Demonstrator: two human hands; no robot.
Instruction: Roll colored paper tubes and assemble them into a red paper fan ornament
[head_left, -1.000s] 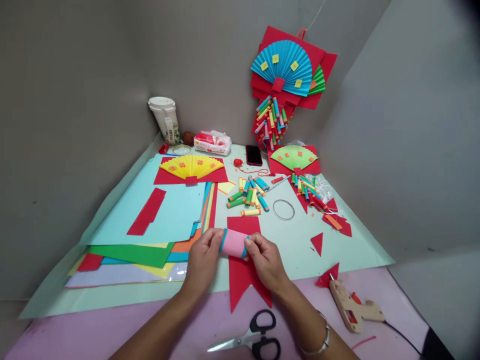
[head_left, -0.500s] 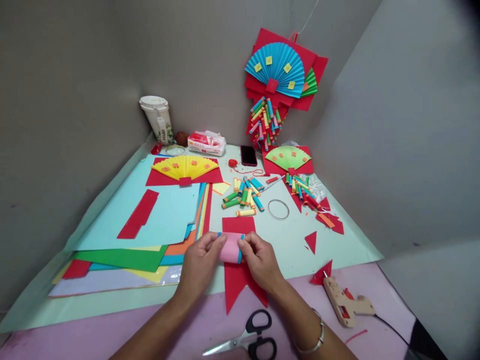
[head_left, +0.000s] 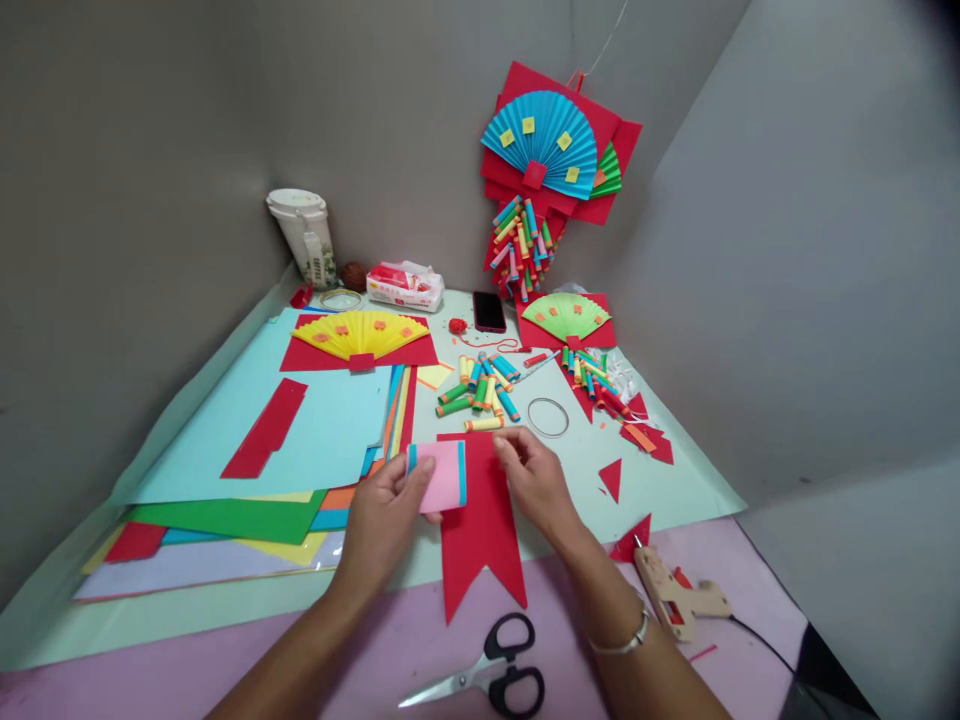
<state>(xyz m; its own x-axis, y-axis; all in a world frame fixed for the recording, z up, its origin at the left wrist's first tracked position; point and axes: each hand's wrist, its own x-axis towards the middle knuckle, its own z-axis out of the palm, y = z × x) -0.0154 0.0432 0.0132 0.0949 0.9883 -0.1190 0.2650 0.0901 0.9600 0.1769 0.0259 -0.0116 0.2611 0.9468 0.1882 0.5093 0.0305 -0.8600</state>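
My left hand (head_left: 390,510) pinches a small pink paper piece (head_left: 442,485) with blue strips along two opposite edges. The thumb lies on its face. My right hand (head_left: 534,480) is apart from that piece, over the right side of a red paper banner (head_left: 480,545) with a notched lower end. Its thumb and fingertips are pressed together; whether anything is between them I cannot make out. Just beyond the hands lie several rolled paper tubes (head_left: 484,390) in green, blue and yellow. Black-handled scissors (head_left: 480,675) rest below the banner.
On the right sits a glue gun (head_left: 679,595) with its cord, its tip at a red scrap. Coloured sheets (head_left: 322,430) are stacked left, under a yellow paper fan (head_left: 364,335). A metal ring (head_left: 548,418), a phone (head_left: 489,312) and a green fan (head_left: 566,318) lie farther back.
My right hand has let go of the pink paper and moved slightly up and right. My left hand keeps it, shifted a little left. The view has turned slightly.
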